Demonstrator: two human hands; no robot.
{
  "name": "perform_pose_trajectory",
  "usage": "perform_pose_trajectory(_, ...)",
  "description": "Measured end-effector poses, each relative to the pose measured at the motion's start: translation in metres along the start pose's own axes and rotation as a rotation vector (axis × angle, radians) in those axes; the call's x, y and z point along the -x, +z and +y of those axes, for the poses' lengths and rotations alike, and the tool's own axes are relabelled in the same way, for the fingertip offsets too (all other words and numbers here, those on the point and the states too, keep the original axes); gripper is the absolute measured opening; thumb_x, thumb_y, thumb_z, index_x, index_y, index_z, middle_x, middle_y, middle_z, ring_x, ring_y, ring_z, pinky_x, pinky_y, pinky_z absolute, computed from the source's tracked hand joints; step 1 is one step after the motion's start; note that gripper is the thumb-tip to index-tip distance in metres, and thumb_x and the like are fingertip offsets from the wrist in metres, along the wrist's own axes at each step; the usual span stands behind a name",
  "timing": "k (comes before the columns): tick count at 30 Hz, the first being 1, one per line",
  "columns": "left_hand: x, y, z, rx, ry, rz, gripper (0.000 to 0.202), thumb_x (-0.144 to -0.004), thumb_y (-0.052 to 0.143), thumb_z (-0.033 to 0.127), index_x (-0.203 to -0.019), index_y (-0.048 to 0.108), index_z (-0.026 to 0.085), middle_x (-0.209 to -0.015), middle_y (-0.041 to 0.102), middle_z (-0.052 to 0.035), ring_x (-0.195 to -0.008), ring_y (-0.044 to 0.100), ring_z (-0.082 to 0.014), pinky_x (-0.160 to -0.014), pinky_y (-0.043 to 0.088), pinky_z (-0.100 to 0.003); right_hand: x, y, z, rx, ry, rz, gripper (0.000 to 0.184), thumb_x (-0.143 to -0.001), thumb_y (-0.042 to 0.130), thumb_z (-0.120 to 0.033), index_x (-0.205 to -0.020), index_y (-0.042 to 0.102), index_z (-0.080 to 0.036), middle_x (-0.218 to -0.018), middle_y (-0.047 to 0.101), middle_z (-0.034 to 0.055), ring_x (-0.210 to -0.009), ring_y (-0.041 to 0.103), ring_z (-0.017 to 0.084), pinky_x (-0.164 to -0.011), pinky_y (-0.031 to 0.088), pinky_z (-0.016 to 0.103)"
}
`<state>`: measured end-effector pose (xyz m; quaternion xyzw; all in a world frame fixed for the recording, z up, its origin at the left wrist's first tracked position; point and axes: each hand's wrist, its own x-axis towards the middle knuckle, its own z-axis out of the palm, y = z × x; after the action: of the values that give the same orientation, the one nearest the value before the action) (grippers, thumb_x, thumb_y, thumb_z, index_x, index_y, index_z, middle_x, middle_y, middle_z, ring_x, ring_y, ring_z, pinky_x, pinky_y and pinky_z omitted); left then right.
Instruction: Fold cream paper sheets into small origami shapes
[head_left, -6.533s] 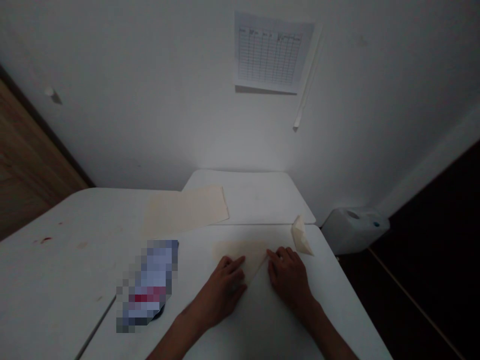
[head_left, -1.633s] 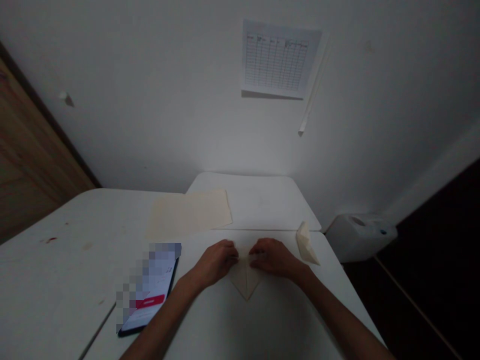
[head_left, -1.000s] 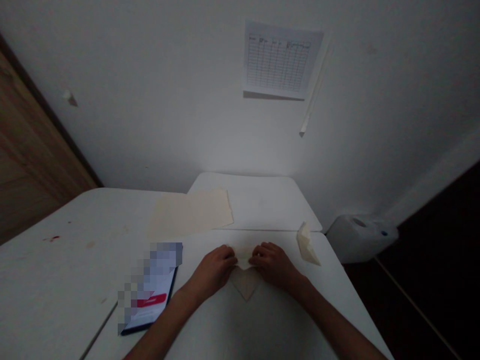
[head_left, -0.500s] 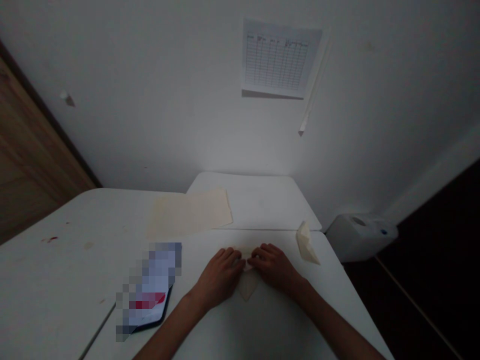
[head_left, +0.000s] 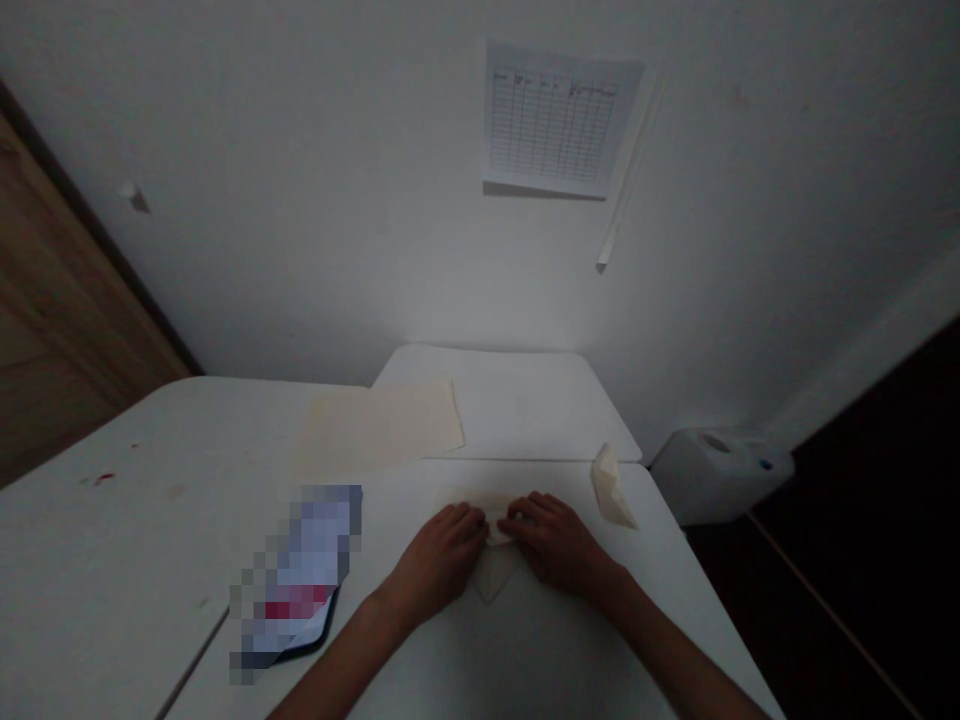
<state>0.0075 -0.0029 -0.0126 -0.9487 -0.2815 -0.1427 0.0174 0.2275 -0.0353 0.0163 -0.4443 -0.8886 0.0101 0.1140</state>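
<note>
Between my two hands lies a cream sheet of paper (head_left: pixel 491 575), partly folded, its pointed end toward me and a wider edge showing beyond my fingers. My left hand (head_left: pixel 448 550) is closed on its left side, fingers curled, thumb and fingertips pressed at the fold. From the other side, my right hand (head_left: pixel 551 540) pinches the fold with curled fingers. Both hands cover much of the paper. Right of my right hand stands a small folded paper boat (head_left: pixel 613 487).
A phone (head_left: pixel 304 575), partly blurred out, lies left of my left arm. Behind it is a flat cream sheet (head_left: pixel 382 430) on the white tables (head_left: pixel 517 400). A white plastic container (head_left: pixel 720 475) stands beyond the right edge. A printed chart (head_left: pixel 555 120) hangs on the wall.
My fingers have shifted slightly on the folded paper, and my right hand has moved a little to the right. More of the fold shows between my hands.
</note>
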Motion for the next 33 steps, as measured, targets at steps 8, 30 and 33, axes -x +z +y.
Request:
perform_pose_trajectory(8,0.0,-0.007,0.0,-0.009,-0.023,-0.013,0.024,-0.088,0.051,0.009,-0.109,0.059,0.019,-0.107,0.06,-0.0084,-0.097,0.054,-0.0242,-0.088,0.045,-0.041,-0.001,-0.002,-0.003,0.021,0.013,-0.034,0.036,-0.091,0.051,-0.013,-0.124,0.056,-0.025,-0.114,0.058,0.007,-0.103,0.05,0.02,-0.094,0.038,0.034)
perform_pose_trajectory(30,0.006,-0.01,0.001,0.079,-0.082,0.063,0.019,-0.091,0.049,0.02,-0.106,0.06,0.018,-0.105,0.059,-0.0105,-0.103,0.054,-0.0265,-0.092,0.047,-0.044,0.007,-0.007,0.0,0.053,0.111,-0.038,0.038,-0.089,0.051,-0.013,-0.124,0.057,-0.027,-0.122,0.056,0.007,-0.107,0.048,0.022,-0.096,0.035,0.038)
perform_pose_trajectory(33,0.005,-0.01,0.003,0.084,-0.068,0.055,0.018,-0.093,0.046,0.02,-0.103,0.06,0.016,-0.105,0.058,-0.0107,-0.104,0.053,-0.0258,-0.093,0.048,-0.041,0.007,-0.012,-0.005,0.016,0.122,-0.049,0.042,-0.084,0.057,-0.02,-0.125,0.055,-0.025,-0.124,0.054,0.0084,-0.111,0.046,0.025,-0.099,0.032,0.041)
